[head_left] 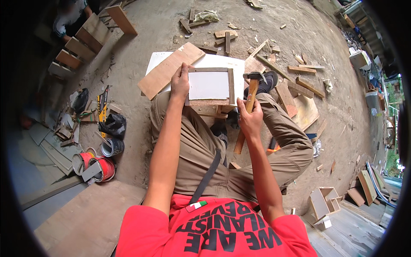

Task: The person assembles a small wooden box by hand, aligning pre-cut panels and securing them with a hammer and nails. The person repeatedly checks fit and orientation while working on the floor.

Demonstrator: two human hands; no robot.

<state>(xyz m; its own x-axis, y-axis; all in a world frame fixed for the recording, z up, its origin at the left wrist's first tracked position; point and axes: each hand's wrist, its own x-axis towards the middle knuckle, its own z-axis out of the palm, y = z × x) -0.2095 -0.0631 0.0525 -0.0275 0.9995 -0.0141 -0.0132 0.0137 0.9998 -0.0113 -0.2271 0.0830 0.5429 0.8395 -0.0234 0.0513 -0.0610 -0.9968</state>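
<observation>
A small rectangular wooden frame (231, 85) with white showing inside it is held up over my lap. My left hand (180, 83) is closed around its left side, thumb toward the top corner. In my right hand (251, 121) is a hammer (252, 91), gripped partway along its wooden handle with the metal head upward. The right thumb lies close to the frame's lower right corner; I cannot tell if it touches. Behind the frame lie a white board (157, 59) and, across its left part, a light wooden plank (169, 73).
Wood offcuts (302, 69) litter the ground ahead and to the right. Left are a yellow handsaw (102, 105), a black bag (114, 125) and open paint cans (102, 169). A small wooden box (324, 201) sits at lower right. Another person (70, 19) is far left beside upright boards (92, 32).
</observation>
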